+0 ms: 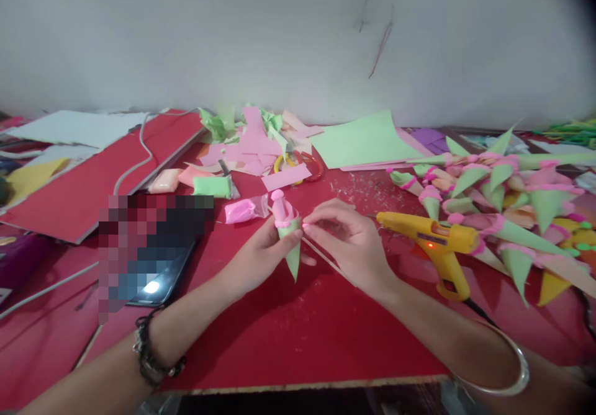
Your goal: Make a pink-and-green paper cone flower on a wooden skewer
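Note:
My left hand (258, 255) is closed round a small green paper cone (292, 250) topped with pink clay (281, 208), held point down just above the red table (298, 340). My right hand (350, 241) pinches at the pink rim of the cone with thumb and forefinger. A thin wooden stick (326, 258) runs under the right hand's fingers. A yellow glue gun (435, 241) lies just right of my right hand, its red light on.
A heap of finished green and pink cones (503, 198) fills the right side. Clay packets (212, 185), paper scraps (254, 145), scissors (300, 164) and green sheets (363, 142) lie behind. A phone (161, 278) rests at the left by a white cable (135, 167).

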`<state>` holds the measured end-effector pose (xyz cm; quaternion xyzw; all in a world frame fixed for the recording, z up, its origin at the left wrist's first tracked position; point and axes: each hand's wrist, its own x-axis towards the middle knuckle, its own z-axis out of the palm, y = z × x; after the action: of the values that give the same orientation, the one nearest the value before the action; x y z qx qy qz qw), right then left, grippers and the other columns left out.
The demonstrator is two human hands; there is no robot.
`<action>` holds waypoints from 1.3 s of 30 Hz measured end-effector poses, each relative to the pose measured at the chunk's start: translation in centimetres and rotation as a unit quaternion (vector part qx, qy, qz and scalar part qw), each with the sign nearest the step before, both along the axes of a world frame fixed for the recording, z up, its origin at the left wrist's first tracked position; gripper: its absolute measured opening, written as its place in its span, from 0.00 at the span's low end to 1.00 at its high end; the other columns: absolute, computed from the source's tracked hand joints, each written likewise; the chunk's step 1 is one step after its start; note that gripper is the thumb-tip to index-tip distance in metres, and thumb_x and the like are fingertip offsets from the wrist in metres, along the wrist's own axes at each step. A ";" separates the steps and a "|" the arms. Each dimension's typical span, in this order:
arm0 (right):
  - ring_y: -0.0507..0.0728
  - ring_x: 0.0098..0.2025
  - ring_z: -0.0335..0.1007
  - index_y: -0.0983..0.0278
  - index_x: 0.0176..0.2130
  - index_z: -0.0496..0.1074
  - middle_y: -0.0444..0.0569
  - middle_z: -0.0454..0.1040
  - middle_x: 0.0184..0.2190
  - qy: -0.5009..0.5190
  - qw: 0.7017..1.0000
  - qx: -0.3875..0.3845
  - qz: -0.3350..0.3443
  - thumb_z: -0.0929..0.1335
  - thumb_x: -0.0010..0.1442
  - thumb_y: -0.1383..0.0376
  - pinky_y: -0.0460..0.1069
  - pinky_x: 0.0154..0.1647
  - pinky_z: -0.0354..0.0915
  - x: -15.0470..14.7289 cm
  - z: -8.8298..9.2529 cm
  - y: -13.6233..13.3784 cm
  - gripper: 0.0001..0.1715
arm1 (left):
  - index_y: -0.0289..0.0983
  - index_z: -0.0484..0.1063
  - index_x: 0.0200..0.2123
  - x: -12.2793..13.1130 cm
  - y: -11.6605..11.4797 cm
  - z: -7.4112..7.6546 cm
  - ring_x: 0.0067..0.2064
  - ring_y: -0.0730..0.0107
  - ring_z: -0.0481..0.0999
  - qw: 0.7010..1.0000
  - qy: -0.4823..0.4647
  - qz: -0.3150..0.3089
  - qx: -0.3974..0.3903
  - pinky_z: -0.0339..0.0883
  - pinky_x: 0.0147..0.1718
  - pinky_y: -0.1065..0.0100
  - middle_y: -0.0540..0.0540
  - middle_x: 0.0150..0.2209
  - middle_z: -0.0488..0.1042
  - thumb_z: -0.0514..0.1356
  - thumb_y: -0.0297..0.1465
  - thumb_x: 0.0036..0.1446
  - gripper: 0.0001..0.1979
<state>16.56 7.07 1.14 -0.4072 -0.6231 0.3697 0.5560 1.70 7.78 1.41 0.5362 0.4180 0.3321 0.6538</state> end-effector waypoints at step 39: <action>0.47 0.26 0.63 0.60 0.33 0.63 0.41 0.63 0.29 0.125 0.973 -0.172 0.091 0.67 0.52 0.63 0.43 0.21 0.62 -0.3 -0.5 0.1 0.07 | 0.37 0.59 0.42 0.1 -0.4 0.1 0.28 0.72 0.75 0.998 -0.031 -0.055 0.019 0.65 0.30 0.71 0.51 0.26 0.72 0.53 0.33 0.56 0.11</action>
<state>16.21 7.12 0.67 -0.3892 -0.5102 0.5681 0.5152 1.78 7.39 1.53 0.5601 0.3607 0.3205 0.6734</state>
